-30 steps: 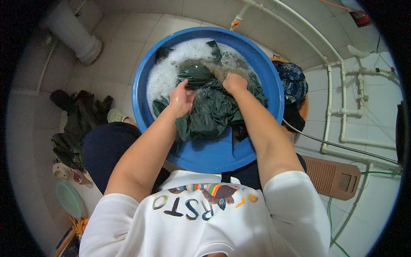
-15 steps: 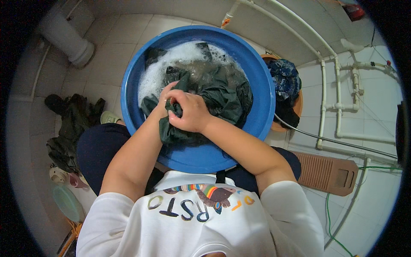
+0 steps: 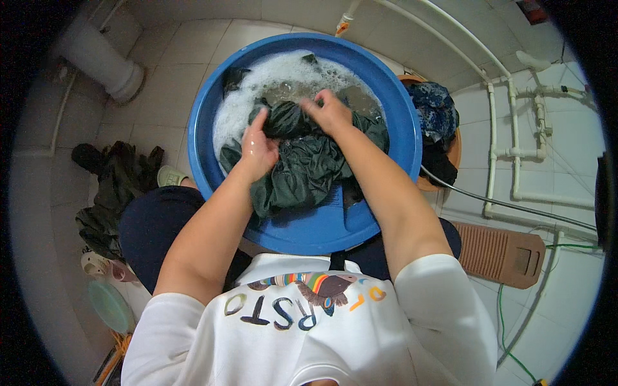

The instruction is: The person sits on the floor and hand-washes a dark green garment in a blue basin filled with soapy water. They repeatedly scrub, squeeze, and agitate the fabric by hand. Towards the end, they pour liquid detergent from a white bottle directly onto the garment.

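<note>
A wet dark green garment (image 3: 299, 170) lies bunched in a large blue basin (image 3: 405, 145), partly in cloudy water with white suds. My left hand (image 3: 259, 151) is at the left side of the bunched cloth, its fingers apart and nothing visibly gripped. On the far right side of the same bundle is my right hand (image 3: 331, 114), fingers spread and fingertips at the cloth's edge. A rolled fold of the garment lies between the two hands. Blue ridges show at the basin's near side, beside the cloth.
Behind the basin's right side stands an orange tub (image 3: 454, 154) with dark and blue patterned clothes (image 3: 432, 109). A brown washboard (image 3: 502, 254) lies at the right, near white pipes (image 3: 492, 135) and a hose. More dark clothes (image 3: 119, 193) lie on the floor at left.
My hands have let go of the gripped green cloth and moved apart. The right hand went farther out and right. The garment has spread over the basin's middle.
</note>
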`<control>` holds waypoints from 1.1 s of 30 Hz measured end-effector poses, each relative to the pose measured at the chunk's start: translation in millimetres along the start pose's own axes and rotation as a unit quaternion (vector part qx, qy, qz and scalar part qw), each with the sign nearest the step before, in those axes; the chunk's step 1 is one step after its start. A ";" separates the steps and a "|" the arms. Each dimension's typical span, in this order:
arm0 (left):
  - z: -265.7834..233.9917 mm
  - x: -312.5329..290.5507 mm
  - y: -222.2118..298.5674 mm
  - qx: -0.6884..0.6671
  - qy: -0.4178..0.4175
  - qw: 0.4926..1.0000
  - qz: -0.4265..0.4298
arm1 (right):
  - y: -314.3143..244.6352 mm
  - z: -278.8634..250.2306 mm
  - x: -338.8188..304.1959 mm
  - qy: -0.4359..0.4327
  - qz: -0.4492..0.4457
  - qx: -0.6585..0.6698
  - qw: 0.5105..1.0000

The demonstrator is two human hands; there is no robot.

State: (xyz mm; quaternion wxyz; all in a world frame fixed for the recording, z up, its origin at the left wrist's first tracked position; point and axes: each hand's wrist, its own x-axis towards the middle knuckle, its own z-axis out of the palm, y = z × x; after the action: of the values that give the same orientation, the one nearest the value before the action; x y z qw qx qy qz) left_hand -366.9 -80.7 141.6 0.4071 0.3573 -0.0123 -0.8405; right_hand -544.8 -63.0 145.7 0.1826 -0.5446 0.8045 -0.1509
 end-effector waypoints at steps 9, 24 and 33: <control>-1.7 1.0 7.9 0.147 0.022 0.989 0.021 | 3.1 19.5 2.6 0.046 -0.079 -0.068 0.993; 24.7 -22.2 -3.9 0.100 0.018 0.994 -0.035 | -62.6 19.1 -41.9 0.186 -0.145 0.143 0.961; -5.0 -12.6 -13.4 0.111 0.010 0.993 -0.047 | -81.7 6.4 -71.6 0.152 -0.215 0.163 0.951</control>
State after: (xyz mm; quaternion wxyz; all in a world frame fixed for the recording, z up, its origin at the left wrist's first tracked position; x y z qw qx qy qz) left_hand -367.7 -61.7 141.1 0.3250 0.4089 -0.0850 -0.8485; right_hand -450.4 -26.2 185.4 0.1078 -0.6383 0.6512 -0.3962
